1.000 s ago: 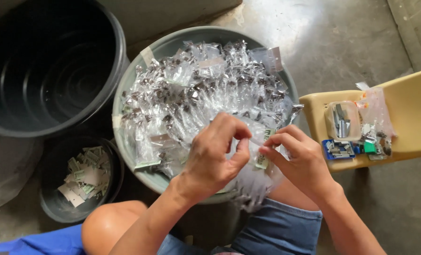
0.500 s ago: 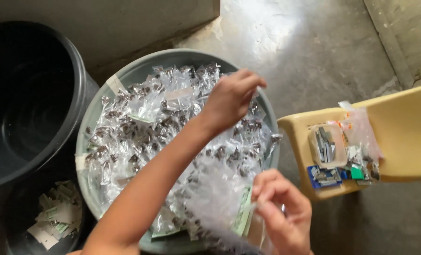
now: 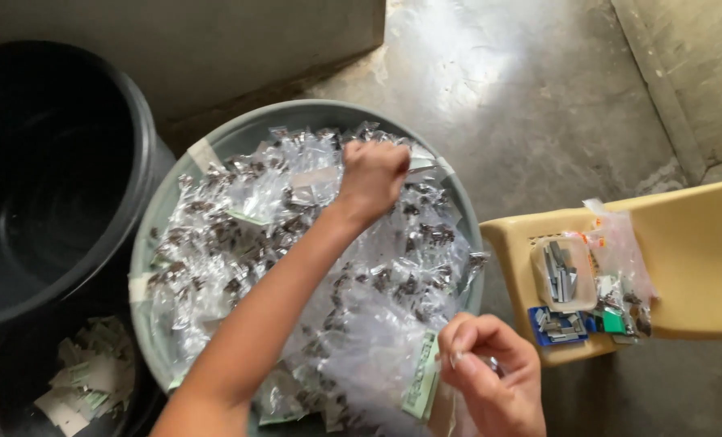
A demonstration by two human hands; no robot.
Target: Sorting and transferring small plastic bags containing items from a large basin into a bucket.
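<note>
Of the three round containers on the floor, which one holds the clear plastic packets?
The grey tub in the middle, where the left hand reaches. The large black bin looks empty inside, and the small black bucket holds paper slips.

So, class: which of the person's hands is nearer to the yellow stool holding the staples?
Right. The right hand is low in the picture, just beside the yellow stool. The left hand reaches over the far side of the grey tub, well away from it.

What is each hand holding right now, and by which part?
The right hand pinches a clear plastic packet at its end with the green paper label. The left hand closes over packets in the grey tub; its grip is hidden.
</note>
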